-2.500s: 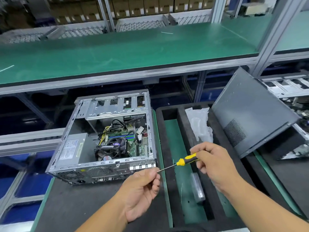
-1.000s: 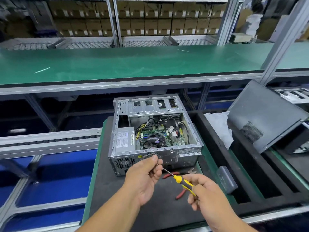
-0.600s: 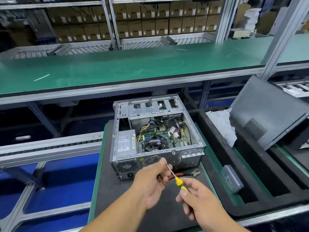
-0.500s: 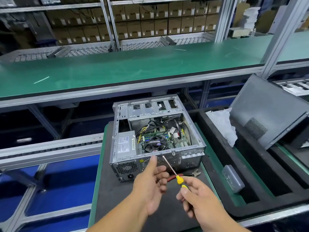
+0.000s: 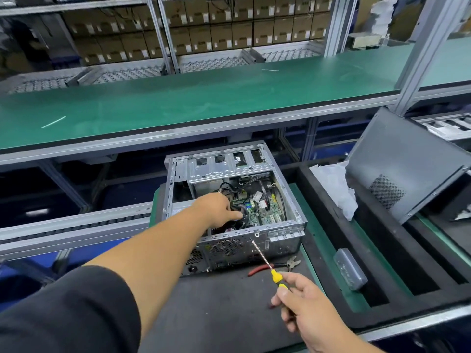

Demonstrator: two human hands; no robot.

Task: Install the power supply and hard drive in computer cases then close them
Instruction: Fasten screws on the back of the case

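The right hand (image 5: 304, 301) keeps a closed grip on the yellow handle of the screwdriver (image 5: 265, 261), whose shaft slants up and away from that grip until the tip meets the rear panel of the open computer case (image 5: 257, 240), just below its top rim. The left hand (image 5: 216, 208) reaches over that rim into the case, beyond and to the left of the tip; its fingers point down by the fan, and whether they pinch anything cannot be told. The power supply (image 5: 179, 208) sits inside at the left, mostly hidden by that forearm. Red-handled pliers (image 5: 274, 267) lie on the table just beside the right grip, and the side panel (image 5: 405, 164) leans well to its right.

The step in hand looks like screwing the power supply to the rear wall. The next move probably calls for steadying the unit from inside while the tip seats squarely in its screw.
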